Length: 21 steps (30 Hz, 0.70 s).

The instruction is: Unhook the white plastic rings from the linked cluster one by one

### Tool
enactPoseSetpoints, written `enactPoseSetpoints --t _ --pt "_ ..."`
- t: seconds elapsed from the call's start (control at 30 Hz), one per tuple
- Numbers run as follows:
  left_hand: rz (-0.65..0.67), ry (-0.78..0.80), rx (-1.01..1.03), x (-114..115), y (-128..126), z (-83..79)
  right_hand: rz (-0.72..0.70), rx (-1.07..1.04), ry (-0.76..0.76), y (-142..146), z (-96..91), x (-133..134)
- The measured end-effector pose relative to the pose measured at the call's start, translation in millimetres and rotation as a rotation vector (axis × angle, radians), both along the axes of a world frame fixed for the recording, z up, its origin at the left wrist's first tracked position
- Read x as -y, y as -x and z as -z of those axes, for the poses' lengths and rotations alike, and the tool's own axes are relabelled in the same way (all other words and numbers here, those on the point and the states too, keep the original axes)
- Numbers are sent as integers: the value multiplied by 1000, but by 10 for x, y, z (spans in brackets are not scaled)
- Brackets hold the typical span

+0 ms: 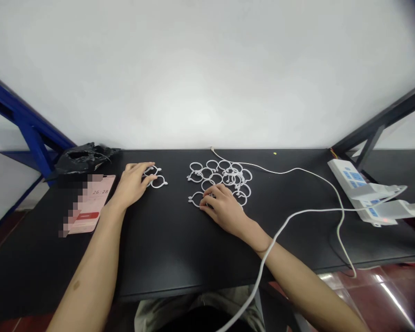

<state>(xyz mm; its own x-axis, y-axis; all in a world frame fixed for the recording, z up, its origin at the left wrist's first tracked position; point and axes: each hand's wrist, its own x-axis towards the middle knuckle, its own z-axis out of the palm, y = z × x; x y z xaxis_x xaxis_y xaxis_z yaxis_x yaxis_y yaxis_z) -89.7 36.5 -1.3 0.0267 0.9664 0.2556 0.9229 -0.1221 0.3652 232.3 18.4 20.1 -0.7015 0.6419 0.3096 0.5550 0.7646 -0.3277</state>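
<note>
On the black table lie white plastic rings with small eyelets, like curtain rings. My left hand (133, 184) rests beside a small group at the left, thumb and fingers apart over the rings; a curtain ring (165, 183) shows just right of the thumb. Farther right is a larger, partly overlapping cluster of curtain rings (212, 165). At its front edge my right hand (224, 206) is curled, with thumb and fingertips closed at the right side of one curtain ring (190, 199). The hand covers several rings in part.
A phone (91, 203) with a timer lies left of my left arm, near a crumpled black plastic bag (83, 157). A white power strip (349, 177) with plugged-in adapters stands at the right. A white cable (297, 213) passes over my right forearm. A white wall (207, 83) bounds the back.
</note>
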Motion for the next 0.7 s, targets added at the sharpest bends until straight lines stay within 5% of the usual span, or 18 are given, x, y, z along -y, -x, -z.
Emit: enactPoseSetpoints --t 0.7 --pt "-103 -68 -19 -50 20 151 8 10 1 8 -6 -3"
